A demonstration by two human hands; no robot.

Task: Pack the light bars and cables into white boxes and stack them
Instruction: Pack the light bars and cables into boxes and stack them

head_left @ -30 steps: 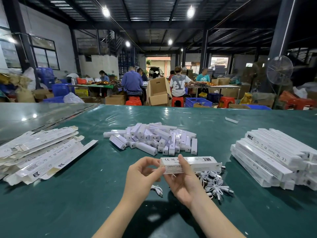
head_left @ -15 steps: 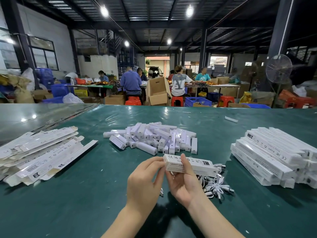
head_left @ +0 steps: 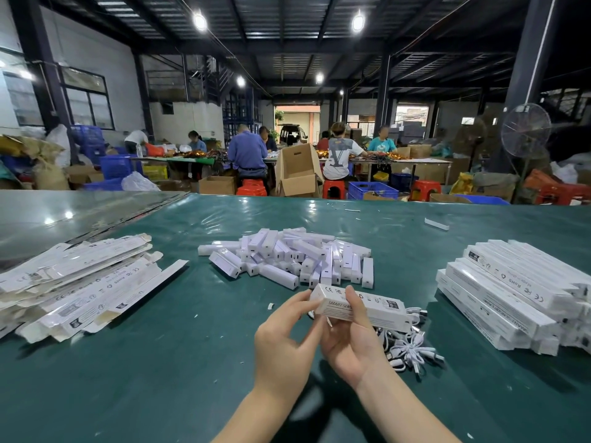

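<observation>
Head view showed a person at a green counter, holding one white box just above it, near the front edge. The right hand gripped the box from below, with the thumb laid over its top. The left hand pinched the left end of it, as if it was closing the flap there; whether the flap was fully tucked, I could not tell.

To the right a stack of closed boxes already lay in several layers, so a good part of the work seemed done. But much was left, I judged. A big pile of light bars lay loose in the middle of the counter, a bunch of white cables lay just beside the right hand, and a heap of flat boxes waited on the left, not yet folded. The box in the hands seemed almost ready to go onto the stack, once its end was shut.
</observation>
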